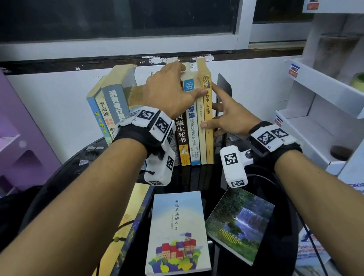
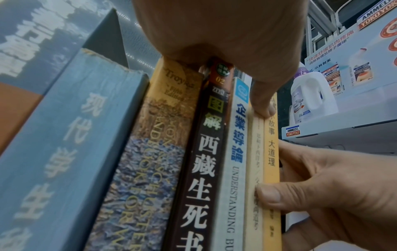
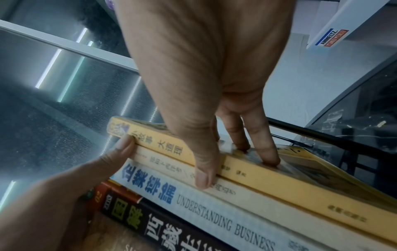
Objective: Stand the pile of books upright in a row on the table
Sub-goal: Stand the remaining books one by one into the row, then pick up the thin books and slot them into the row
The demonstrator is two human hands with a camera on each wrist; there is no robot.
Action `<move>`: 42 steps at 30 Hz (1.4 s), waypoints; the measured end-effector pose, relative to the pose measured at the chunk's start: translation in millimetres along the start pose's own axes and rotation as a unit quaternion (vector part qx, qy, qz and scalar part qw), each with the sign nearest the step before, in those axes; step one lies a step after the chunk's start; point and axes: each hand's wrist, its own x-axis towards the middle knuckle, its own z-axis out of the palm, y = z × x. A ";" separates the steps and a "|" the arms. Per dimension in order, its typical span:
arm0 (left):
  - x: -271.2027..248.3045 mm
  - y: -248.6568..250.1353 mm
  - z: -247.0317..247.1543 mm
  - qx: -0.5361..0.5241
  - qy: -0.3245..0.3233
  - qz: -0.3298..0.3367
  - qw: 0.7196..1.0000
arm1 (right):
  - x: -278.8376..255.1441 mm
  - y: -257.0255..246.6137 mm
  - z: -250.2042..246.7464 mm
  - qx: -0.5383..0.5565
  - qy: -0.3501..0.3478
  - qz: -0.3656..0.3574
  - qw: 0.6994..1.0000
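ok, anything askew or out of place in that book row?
Yes. The left group of books leans rightward instead of standing upright, while the books between the hands stand straight. Three books still lie flat in front: the house-cover book, the waterfall book and a yellow-blue one.

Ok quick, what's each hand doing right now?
Left hand: grips the tops of the upright books.
Right hand: holds the yellow book, thumb on spines.

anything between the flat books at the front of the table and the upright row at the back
Nothing on the table surface: bare black glass separates the pale blue city-cover book and waterfall-cover book from the upright row. Only the left hand and right hand, steadying that row, hang above.
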 end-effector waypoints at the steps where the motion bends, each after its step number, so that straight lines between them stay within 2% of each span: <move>1: 0.1 0.1 0.1 0.000 0.000 0.000 1.000 | -1.0 -0.1 0.1 0.003 0.001 0.003 1.000; 16: -0.9 0.8 -0.1 -0.004 -0.004 0.003 1.000 | -7.0 0.6 4.9 -0.043 0.039 0.021 0.998; 24: -1.5 3.4 -10.3 -0.025 -0.052 0.011 0.998 | -23.6 -8.7 5.9 -0.078 0.055 0.015 0.995; 36: -59.6 4.6 -34.8 -0.066 -0.015 0.050 0.996 | -73.6 -25.9 19.3 -0.116 0.045 0.054 0.991; 42: -96.2 0.5 -43.5 -0.100 -0.068 0.027 0.992 | -94.8 -28.0 35.3 -0.109 0.015 0.076 0.991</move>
